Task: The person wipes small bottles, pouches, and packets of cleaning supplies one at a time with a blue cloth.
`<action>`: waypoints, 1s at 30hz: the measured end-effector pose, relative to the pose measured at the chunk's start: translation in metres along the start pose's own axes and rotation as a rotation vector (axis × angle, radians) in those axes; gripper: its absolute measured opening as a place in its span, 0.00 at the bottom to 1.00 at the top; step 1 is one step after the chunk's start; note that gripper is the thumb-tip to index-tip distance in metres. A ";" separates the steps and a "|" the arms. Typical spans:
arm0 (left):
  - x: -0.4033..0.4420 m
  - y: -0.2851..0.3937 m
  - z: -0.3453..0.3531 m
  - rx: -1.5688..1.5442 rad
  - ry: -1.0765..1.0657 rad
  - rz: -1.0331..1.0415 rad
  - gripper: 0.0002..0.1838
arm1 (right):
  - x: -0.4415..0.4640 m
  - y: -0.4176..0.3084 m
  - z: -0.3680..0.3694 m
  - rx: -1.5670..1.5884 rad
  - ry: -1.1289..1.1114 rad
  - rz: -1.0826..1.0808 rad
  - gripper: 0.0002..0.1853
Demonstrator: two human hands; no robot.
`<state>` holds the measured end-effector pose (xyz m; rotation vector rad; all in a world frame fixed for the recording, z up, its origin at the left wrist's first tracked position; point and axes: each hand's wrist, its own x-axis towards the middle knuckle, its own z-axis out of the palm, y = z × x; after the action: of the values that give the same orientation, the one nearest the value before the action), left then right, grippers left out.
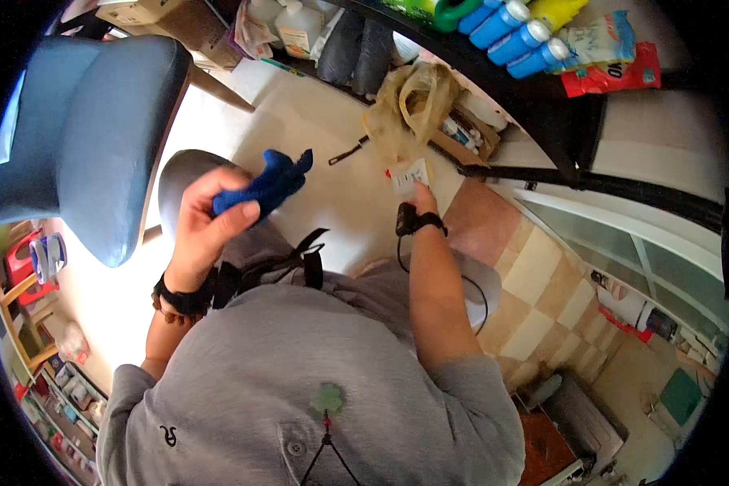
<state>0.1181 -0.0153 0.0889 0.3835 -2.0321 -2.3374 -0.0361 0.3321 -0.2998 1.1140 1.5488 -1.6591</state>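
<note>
Nearest the head camera, a green pendant (327,398) lies on the grey shirt (227,356). The left hand (205,225) has its grip clasped round a bunched blue cloth (275,180), near the left knee (182,170); the right hand (424,200) pinches a white labelled piece (407,175) by the yellowish plastic bag (397,109). The step in hand seems to be holding both; the next move calls for steady grasps. The bag's contents are unclear; a carton (463,154) beside it holds small tubes or bottles (460,134).

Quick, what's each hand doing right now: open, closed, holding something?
Left hand: closed, holding a blue cloth.
Right hand: thumb at a white packet; fingers mostly hidden, so its grip cannot be told.
</note>
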 end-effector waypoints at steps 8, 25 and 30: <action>-0.006 -0.013 -0.012 0.024 0.030 -0.149 0.06 | 0.042 0.060 0.008 -0.042 0.131 0.099 0.14; 0.002 -0.003 0.012 0.078 -0.084 -0.153 0.07 | 0.103 0.093 -0.057 -0.811 -0.349 -0.619 0.13; 0.005 0.013 0.004 0.116 -0.099 -0.124 0.05 | -0.071 -0.012 0.014 -0.053 -0.193 -0.102 0.15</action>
<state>0.1104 -0.0144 0.1012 0.4170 -2.2592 -2.3587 -0.0160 0.3116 -0.2318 0.8342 1.5367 -1.7270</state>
